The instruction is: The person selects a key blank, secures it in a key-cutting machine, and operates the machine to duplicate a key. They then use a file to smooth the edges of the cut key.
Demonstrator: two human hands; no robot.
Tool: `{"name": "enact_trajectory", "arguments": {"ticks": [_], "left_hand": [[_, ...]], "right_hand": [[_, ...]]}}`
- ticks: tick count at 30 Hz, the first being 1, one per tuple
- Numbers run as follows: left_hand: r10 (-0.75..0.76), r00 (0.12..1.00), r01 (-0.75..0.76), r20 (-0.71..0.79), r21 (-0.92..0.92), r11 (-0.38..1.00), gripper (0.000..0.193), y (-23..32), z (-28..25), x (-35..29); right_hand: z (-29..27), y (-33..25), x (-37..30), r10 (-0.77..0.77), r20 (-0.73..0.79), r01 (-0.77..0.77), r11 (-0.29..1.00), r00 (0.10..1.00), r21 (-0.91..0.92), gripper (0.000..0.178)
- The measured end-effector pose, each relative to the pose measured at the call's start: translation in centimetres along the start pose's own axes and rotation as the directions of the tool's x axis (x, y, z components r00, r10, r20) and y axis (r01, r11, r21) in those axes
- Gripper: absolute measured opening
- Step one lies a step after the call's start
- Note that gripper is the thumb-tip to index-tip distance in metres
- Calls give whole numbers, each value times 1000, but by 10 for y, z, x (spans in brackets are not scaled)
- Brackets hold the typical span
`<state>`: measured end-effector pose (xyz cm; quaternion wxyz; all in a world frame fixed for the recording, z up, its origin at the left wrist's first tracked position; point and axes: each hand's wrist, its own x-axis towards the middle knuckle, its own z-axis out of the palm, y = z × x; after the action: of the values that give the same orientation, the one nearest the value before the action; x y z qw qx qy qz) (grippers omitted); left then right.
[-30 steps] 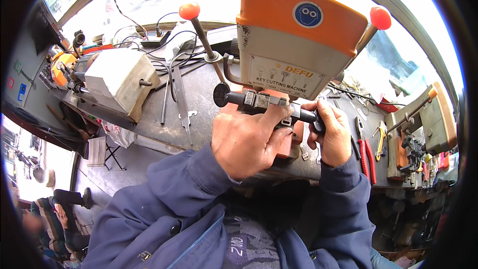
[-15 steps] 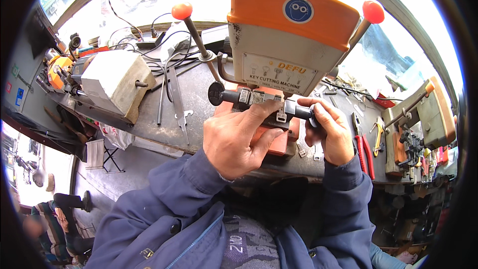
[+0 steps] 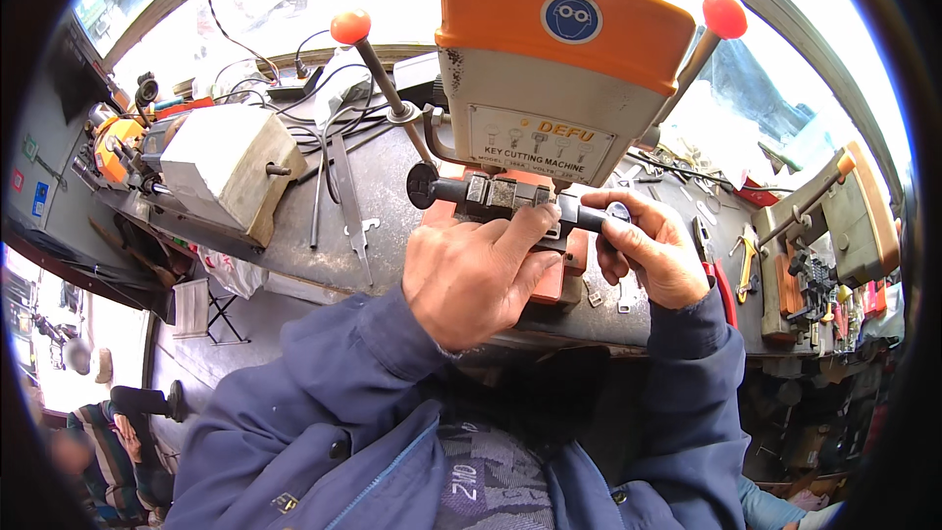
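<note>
In front of me stands an orange and grey key cutting machine (image 3: 559, 88), with a metal key clamp (image 3: 498, 196) below its body. A small key (image 3: 553, 232) sits at the clamp's right jaw, partly covered. My left hand (image 3: 466, 280) rests its index fingertip on the key and jaw; the thumb is held apart below, and the other fingers are curled mostly out of sight. At the clamp's right end, my right hand (image 3: 655, 243) has its thumb and fingers closed around a black clamp knob (image 3: 617, 212). A matching black knob (image 3: 423, 185) is on the left end.
Red-tipped levers (image 3: 350, 26) flank the machine. Other machines stand left (image 3: 221, 167) and right (image 3: 829, 221). Red-handled pliers (image 3: 725, 294) lie beside my right wrist; a long flat metal tool (image 3: 350, 206) and cables (image 3: 329, 118) lie left. Another person (image 3: 118, 442) sits lower left.
My right fingers have shifted around the knob, whose end face now shows more. My left index finger has moved slightly lower, covering more of the key. The whole view has shifted a little.
</note>
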<state>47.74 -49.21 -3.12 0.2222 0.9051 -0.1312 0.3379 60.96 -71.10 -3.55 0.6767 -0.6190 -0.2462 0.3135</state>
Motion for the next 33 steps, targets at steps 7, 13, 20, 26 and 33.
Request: {"name": "enact_trajectory", "arguments": {"ticks": [7, 13, 20, 26, 33], "left_hand": [[-62, 994, 58, 86, 46, 997, 35, 7, -7, 5], [-111, 984, 97, 139, 104, 990, 40, 10, -9, 7], [-46, 996, 41, 79, 62, 997, 41, 7, -8, 8], [-111, 991, 111, 78, 3, 994, 33, 9, -9, 7], [-129, 985, 124, 117, 44, 991, 35, 9, -9, 7]], "right_hand": [[7, -2, -9, -358, 51, 293, 668, 932, -684, 27], [20, -4, -1, -391, -59, 224, 638, 919, -737, 21], [10, -16, 12, 204, -56, -203, 979, 977, 33, 32], [10, -23, -3, -285, 163, 288, 479, 945, -829, 45], [9, -27, 23, -122, 217, 226, 69, 969, -972, 20]]}}
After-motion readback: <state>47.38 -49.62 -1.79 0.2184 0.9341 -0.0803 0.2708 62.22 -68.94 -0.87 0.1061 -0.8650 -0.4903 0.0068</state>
